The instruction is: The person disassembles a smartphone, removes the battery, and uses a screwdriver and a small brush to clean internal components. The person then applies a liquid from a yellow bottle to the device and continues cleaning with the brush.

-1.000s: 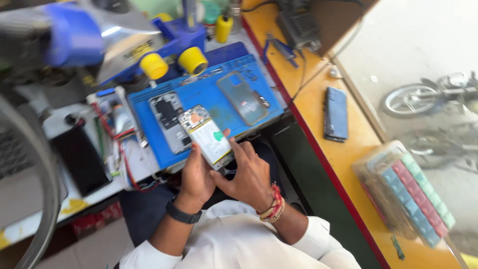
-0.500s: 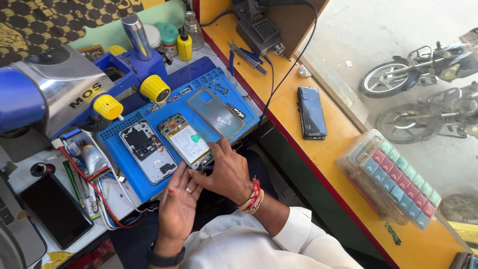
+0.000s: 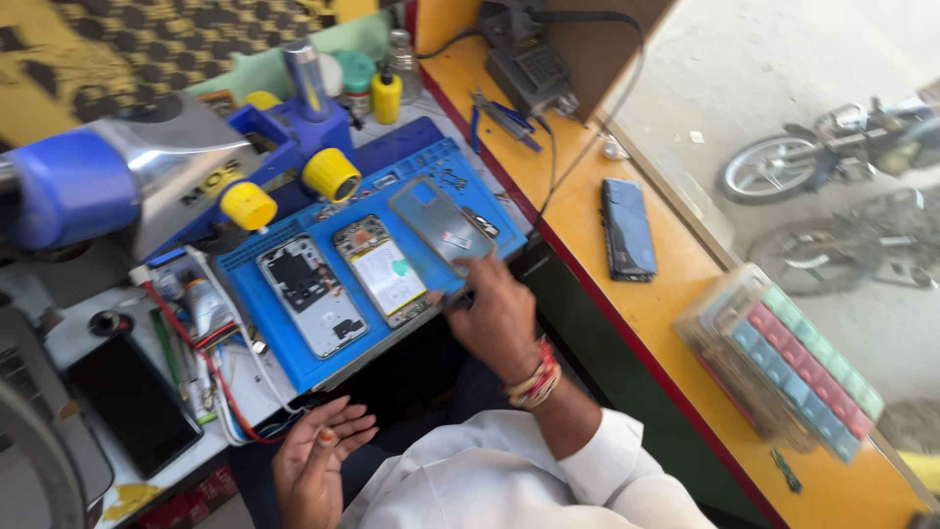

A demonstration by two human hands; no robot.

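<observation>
Phone parts lie in a row on the blue repair mat [image 3: 294, 348], which covers the middle of the worktop [image 3: 676, 294] near its front edge. Far left, a dark phone [image 3: 132, 402] lies face up at the front corner, with red and white wires [image 3: 211, 367] curling just beside it. Next on the mat comes a stripped phone frame [image 3: 311, 294], then the opened phone [image 3: 382, 271] showing its pale battery, and beside that a translucent grey back cover [image 3: 441, 221], tilted toward the mat's right edge. Behind the mat stands a blue fixture with two yellow knobs [image 3: 331, 174].

Below the mat's front edge, the left hand [image 3: 318, 460] hangs free over the lap, palm up, fingers loosely spread, holding nothing. The right hand [image 3: 497, 313], banded at the wrist with red thread, reaches to the mat's front right corner; its fingertips touch the near end of the back cover, though whether they pinch it I cannot tell.

Further right, a dark blue phone [image 3: 627, 228] lies alone on the yellow stretch of worktop, and a clear compartment box [image 3: 783, 362] sits near the right front corner.
</observation>
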